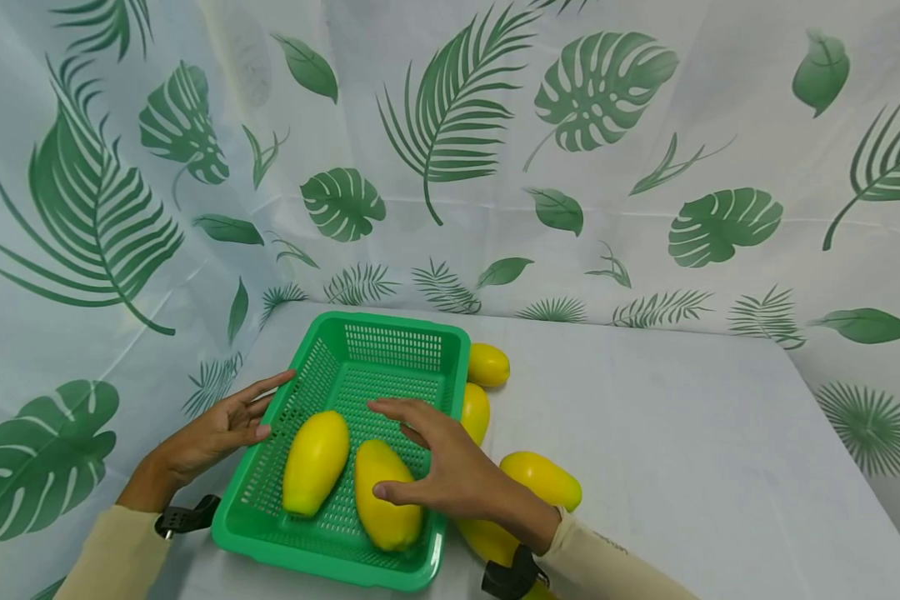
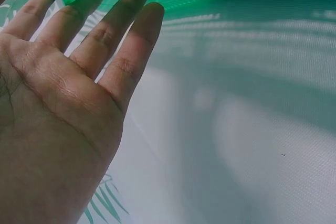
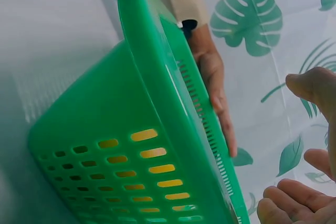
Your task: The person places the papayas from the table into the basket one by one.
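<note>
A green perforated basket [image 1: 337, 571] sits on the white cloth with two yellow mango-like fruits inside, a left fruit [image 1: 317, 462] and a right fruit [image 1: 387, 496]. My left hand [image 1: 221, 433] touches the basket's left rim; in the left wrist view its fingers [image 2: 123, 66] reach straight against the basket's side. Above the right fruit hovers my right hand [image 1: 450, 467], thumb and fingers spread apart. In the right wrist view that hand [image 3: 310, 182] holds nothing, beyond the basket's rim [image 3: 157, 77].
Along the basket's right side lie several more yellow fruits, among them a far fruit [image 1: 489, 365], one by the rim [image 1: 476, 412] and one nearer my forearm [image 1: 542, 479]. Another is partly hidden under my right wrist. A leaf-printed sheet [image 1: 480, 242] hangs behind and at the sides.
</note>
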{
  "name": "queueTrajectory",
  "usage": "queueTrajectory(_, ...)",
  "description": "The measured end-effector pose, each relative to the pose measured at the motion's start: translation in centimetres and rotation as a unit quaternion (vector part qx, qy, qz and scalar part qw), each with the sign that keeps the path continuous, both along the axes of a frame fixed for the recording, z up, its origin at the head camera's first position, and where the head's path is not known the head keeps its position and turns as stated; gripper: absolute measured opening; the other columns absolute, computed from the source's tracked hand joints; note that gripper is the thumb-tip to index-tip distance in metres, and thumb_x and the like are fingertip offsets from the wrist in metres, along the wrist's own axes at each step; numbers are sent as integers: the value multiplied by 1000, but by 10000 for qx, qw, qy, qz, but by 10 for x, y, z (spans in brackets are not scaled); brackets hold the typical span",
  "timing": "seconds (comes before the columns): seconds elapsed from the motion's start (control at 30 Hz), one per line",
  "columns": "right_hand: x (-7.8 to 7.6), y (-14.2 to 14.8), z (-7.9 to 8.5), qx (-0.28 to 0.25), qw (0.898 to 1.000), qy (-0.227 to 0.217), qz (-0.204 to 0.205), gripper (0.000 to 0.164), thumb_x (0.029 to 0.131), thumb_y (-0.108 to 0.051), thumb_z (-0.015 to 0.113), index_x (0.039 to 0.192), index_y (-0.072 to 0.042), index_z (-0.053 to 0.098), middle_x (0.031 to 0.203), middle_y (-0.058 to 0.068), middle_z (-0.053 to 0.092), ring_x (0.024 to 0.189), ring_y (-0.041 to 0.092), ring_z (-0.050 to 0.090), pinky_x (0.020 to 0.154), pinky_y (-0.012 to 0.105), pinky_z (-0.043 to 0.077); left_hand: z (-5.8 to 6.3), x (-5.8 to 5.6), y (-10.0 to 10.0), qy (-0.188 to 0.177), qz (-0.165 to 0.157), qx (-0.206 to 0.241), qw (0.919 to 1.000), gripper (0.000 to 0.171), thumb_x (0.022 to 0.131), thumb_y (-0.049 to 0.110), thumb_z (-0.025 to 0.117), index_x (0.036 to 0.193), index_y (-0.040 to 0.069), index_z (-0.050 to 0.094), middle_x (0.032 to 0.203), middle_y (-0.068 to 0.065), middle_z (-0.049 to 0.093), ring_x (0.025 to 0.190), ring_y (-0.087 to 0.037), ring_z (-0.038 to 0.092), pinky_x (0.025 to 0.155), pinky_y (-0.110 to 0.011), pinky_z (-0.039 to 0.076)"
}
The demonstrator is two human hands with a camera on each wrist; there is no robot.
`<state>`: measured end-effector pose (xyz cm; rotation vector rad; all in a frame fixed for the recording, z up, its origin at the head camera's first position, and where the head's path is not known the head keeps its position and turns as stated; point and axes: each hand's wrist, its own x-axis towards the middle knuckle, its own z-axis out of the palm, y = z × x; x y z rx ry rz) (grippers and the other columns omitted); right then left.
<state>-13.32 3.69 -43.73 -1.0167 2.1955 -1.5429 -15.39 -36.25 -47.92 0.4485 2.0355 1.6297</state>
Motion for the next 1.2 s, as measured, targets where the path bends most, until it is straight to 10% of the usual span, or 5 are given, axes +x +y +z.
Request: queueTrajectory(1.2, -6, 73, 1, -357, 9928, 392, -1075, 83, 91, -20, 87, 161, -29, 43, 167, -6, 44, 154, 21, 45, 122, 46, 43, 1, 0, 2, 75, -46, 56, 9999, 77, 112, 5, 49, 173, 28, 10, 181, -12, -6, 159, -58, -13, 115, -87, 18)
